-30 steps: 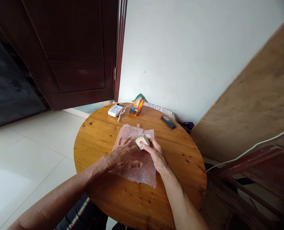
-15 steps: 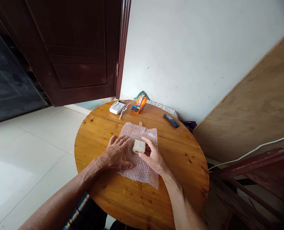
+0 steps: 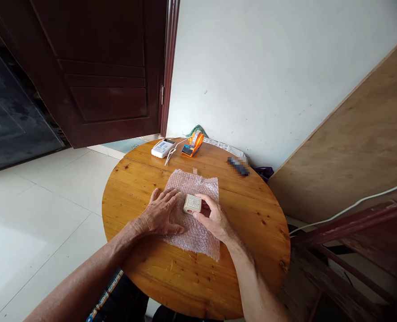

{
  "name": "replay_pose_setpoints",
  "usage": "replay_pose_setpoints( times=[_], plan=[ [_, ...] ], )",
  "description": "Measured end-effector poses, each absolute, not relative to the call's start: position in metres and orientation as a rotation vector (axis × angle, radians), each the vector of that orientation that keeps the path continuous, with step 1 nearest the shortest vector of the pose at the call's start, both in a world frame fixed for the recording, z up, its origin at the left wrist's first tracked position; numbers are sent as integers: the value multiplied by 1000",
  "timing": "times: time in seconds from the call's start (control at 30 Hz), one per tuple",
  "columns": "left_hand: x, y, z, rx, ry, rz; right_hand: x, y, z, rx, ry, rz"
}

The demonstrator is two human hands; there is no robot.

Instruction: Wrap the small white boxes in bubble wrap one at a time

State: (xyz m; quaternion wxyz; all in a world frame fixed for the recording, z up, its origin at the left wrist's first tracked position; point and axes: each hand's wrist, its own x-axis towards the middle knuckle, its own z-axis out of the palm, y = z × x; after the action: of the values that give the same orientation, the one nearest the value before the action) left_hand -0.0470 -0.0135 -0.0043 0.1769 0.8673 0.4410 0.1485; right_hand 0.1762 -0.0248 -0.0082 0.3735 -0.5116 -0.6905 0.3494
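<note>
A small cream-coloured box (image 3: 192, 203) with printed text and a red mark is on a pinkish sheet of bubble wrap (image 3: 198, 241). My right hand (image 3: 214, 218) grips the box from its right side, thumb at the near edge and fingers at the far edge. Flat on the left part of the sheet lies my left hand (image 3: 163, 211), fingers stretched and thumb spread toward the box without touching it. A short strip of tape (image 3: 195, 171) shows at the sheet's far edge.
The round wooden table (image 3: 252, 250) carries a white device (image 3: 162, 148) with a cable, an orange tape dispenser (image 3: 193, 144) and a blurred dark object (image 3: 238, 166) along its far side. A white wall (image 3: 252, 67) and a dark red door (image 3: 111, 103) stand behind.
The view has shifted slightly, so everything sits a little further left and up. Both hands and the box keep nearly the same places on the bubble wrap.
</note>
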Motion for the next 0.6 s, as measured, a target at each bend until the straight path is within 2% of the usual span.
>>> replay_pose_setpoints(
  times=[0.27, 0.47, 0.6],
  plan=[
    [-53, -16, 3, 2446, 1271, 465, 172, -26, -7, -1345, -1798, 772],
    [-66, -61, 32, 2664, 1109, 450, 172, -28, -6, -1350, -1800, 757],
    [-61, -80, 29, 2731, 1063, 396, 173, -29, -5, -1341, -1798, 794]
  ],
)
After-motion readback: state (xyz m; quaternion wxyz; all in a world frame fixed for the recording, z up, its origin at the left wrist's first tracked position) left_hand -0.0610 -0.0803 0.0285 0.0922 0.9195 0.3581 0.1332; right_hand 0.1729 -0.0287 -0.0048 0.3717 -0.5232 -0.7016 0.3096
